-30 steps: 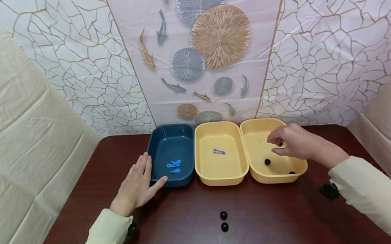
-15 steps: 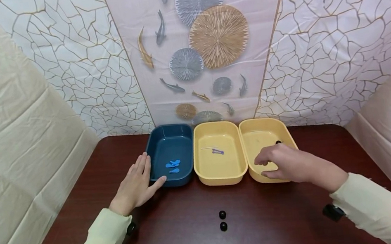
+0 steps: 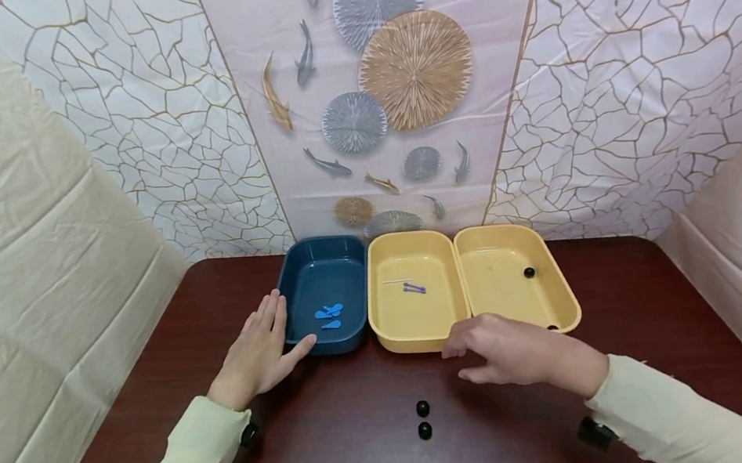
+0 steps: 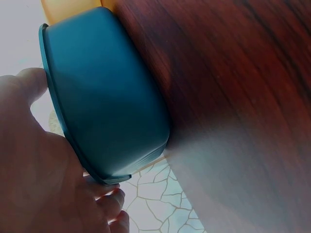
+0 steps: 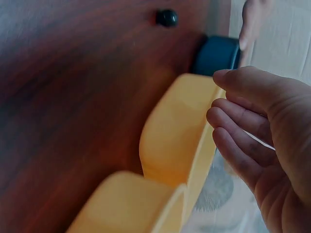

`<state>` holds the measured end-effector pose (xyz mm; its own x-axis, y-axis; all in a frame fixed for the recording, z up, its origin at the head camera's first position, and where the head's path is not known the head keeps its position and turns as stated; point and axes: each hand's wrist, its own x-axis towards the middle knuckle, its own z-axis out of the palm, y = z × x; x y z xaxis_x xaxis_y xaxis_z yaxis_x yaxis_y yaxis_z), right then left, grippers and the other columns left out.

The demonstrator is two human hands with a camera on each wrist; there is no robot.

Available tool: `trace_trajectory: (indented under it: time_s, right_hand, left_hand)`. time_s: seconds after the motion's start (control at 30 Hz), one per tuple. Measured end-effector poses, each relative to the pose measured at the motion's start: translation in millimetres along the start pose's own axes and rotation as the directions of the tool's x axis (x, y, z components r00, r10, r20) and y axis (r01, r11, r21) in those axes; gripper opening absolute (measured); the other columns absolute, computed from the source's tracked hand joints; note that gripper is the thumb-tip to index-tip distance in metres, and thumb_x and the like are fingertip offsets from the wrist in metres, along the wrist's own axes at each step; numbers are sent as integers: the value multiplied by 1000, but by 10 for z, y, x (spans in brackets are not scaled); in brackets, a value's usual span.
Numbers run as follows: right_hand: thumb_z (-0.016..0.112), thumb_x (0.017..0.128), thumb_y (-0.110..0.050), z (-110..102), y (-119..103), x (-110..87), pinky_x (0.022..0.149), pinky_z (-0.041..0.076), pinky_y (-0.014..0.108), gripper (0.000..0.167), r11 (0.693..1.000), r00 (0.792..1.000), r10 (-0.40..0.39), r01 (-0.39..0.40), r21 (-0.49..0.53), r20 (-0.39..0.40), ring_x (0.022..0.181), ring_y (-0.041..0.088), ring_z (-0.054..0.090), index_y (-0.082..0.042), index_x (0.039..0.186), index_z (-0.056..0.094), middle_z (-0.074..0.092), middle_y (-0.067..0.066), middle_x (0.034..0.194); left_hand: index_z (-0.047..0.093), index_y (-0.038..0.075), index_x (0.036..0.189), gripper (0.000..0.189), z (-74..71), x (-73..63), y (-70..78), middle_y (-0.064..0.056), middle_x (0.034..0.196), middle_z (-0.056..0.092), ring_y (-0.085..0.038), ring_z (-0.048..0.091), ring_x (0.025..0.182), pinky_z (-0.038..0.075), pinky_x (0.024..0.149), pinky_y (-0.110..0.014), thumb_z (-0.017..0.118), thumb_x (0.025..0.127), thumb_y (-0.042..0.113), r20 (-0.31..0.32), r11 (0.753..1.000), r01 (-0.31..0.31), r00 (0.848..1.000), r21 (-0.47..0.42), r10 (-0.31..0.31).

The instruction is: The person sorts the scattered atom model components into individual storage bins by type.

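My left hand (image 3: 255,356) rests with straight fingers along the left side of the dark blue tray (image 3: 337,344), its thumb on the front rim. Small blue teardrop-shaped pieces (image 3: 330,312) lie inside that tray. Over the table, before the two yellow trays, hovers my right hand (image 3: 519,351), fingers loosely bent. The right wrist view shows a gap between its thumb (image 5: 233,80) and fingers, with nothing between them. Nearest to it on the table are two black balls (image 3: 422,408), one behind the other. Another black ball (image 3: 529,272) sits in the right yellow tray (image 3: 490,266).
The middle yellow tray (image 3: 422,341) stands side by side with the others and holds purple pieces (image 3: 414,287) and a thin white strip (image 3: 395,282). One more black ball (image 3: 552,328) peeks over the right tray's front rim. A patterned cloth (image 3: 364,185) hangs behind.
My right hand has moved from above the right yellow tray leftward and toward me, over the table. A black ball seen mid-tray earlier no longer shows. My left hand has stayed put.
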<state>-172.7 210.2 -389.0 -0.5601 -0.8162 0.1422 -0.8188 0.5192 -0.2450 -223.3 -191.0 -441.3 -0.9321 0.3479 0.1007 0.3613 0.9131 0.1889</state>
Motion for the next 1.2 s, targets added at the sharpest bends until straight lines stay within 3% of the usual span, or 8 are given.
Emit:
trace_trajectory:
  time_s: [0.4, 0.77, 1.2]
  right_hand:
    - [80, 92, -9, 359, -128, 206, 85, 58, 21, 18, 995, 992, -37, 25, 96, 123, 96, 5, 68, -11, 110, 77, 75, -1, 104]
    - [81, 90, -7, 590, -139, 275, 80, 53, 13, 21, 991, 989, -70, 53, 125, 132, 90, 2, 65, -10, 110, 76, 72, -2, 99]
    - [81, 91, -12, 628, -127, 326, 77, 51, 9, 15, 994, 986, -78, 65, 93, 150, 88, -2, 62, -14, 105, 77, 70, -6, 96]
  left_hand:
    - [27, -10, 162, 93, 9, -18, -11, -29, 172, 26, -49, 28, 159, 29, 128, -63, 52, 104, 58, 2, 1000, 5, 1000, -4, -5]
    - [26, -10, 162, 93, -1, -10, -8, -28, 172, 25, -48, 28, 159, 29, 128, -63, 51, 104, 59, 3, 1000, 5, 1000, -4, -5]
    - [27, -10, 162, 93, 19, 11, -14, -29, 172, 26, -48, 29, 159, 30, 128, -62, 51, 104, 58, -7, 1000, -4, 1000, 2, 4]
